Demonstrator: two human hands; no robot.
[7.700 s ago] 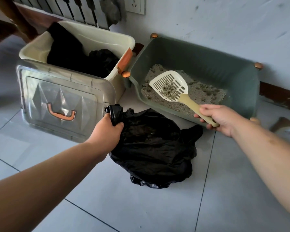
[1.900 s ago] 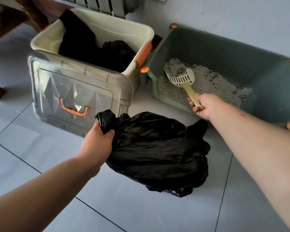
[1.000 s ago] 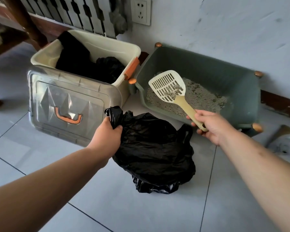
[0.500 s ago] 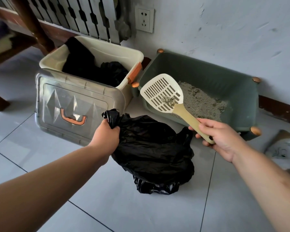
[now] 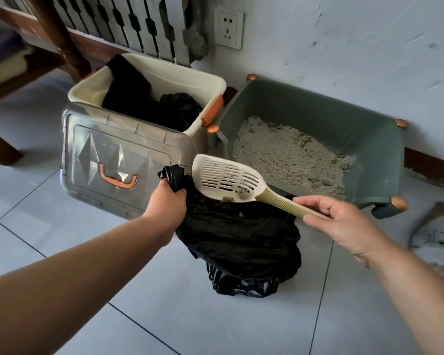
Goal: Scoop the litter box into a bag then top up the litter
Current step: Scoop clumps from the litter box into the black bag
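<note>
Left of our left grip [image 5: 167, 206], a clear lid [image 5: 113, 160] leans against a cream bin [image 5: 164, 75]. That grip is clamped on the bunched rim of the black bag [image 5: 241, 242], which slumps on the floor between both grips. Just right of it, the scoop [image 5: 228, 179] tilts above the bag, a few clumps in its bowl. Our right grip [image 5: 344, 221] pinches the scoop's handle. Beyond that grip sits the green litter box [image 5: 369, 139], with grey litter [image 5: 292, 155] inside.
</note>
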